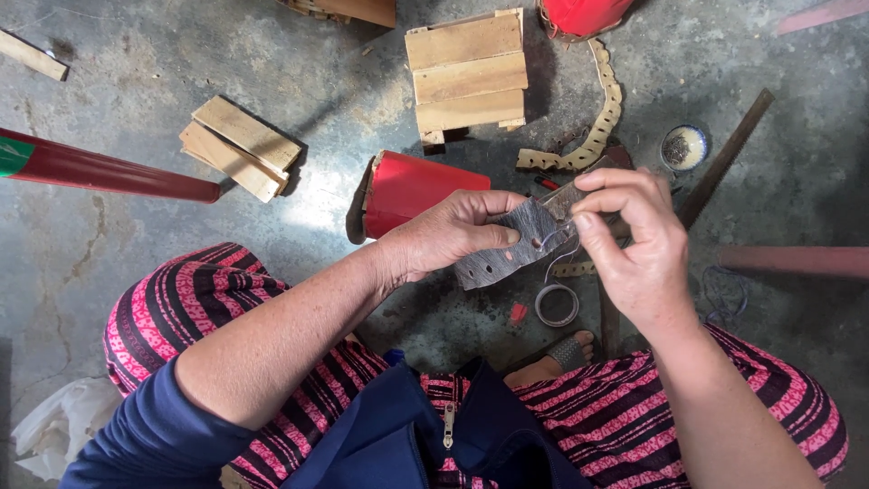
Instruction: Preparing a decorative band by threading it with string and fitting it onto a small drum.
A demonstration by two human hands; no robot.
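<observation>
My left hand [453, 234] grips a dark grey strip [507, 254] of stiff sheet with small punched holes, thumb on top. My right hand [634, 244] pinches the strip's far end between thumb and fingers. A thin wire or thread [549, 264] loops down from the strip near my right thumb. Below the strip, on the floor, lies a small grey ring [556, 305], like a roll of tape.
A red cylinder [412, 190] lies just beyond my left hand. Wooden blocks [466, 72] and stacked slats [240, 145] sit farther out. A scalloped pale strip [597, 118], a small bowl [684, 147], a long saw-like blade [724, 158] and a red pole [100, 167] surround me.
</observation>
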